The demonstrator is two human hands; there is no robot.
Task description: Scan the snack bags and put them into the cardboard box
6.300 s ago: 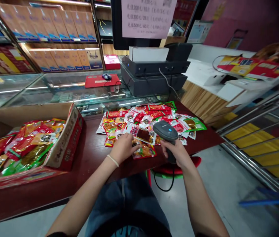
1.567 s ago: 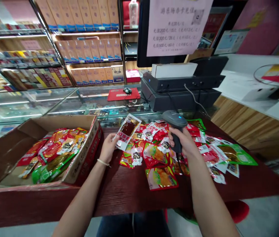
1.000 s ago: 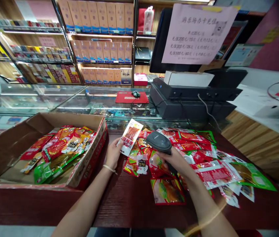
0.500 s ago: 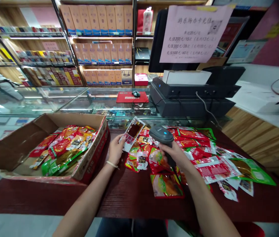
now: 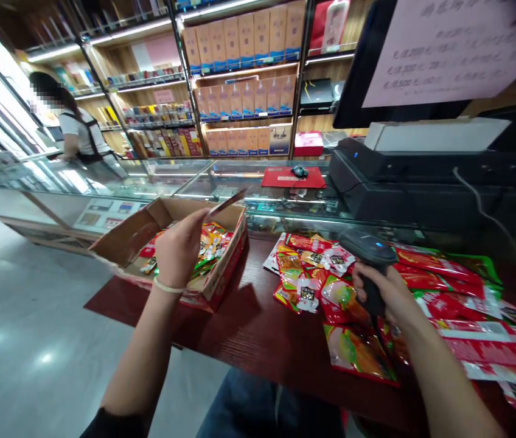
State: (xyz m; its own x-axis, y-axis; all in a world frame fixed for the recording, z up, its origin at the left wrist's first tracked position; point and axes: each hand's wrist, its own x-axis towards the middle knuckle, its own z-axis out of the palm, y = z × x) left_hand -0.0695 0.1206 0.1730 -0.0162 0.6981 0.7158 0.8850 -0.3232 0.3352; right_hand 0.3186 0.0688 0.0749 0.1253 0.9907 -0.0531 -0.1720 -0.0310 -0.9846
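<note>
Over the open cardboard box (image 5: 228, 277), my left hand (image 5: 179, 249) is closed on a snack packet (image 5: 226, 205), which shows nearly edge-on. Several red, orange and green snack packets (image 5: 212, 243) lie inside that box. My right hand (image 5: 386, 286) grips the handle of a dark barcode scanner (image 5: 367, 249), its blue light lit, above the table. Beneath and around the scanner spreads a pile of snack packets (image 5: 340, 298), red, white and green. One packet with a red edge (image 5: 358, 353) lies nearest the table's front.
A glass display counter (image 5: 185, 182) runs behind the dark red table (image 5: 258, 340). On it are a mouse (image 5: 299, 172) on a red mat (image 5: 271, 177) and a black register (image 5: 376, 182) at right. Another person (image 5: 82, 131) stands at the far left. Stocked shelves (image 5: 244, 73) line the back.
My left hand has carried the packet from the pile leftward to above the box. The view has swung left, bringing the other person into sight. The scanner stays over the pile.
</note>
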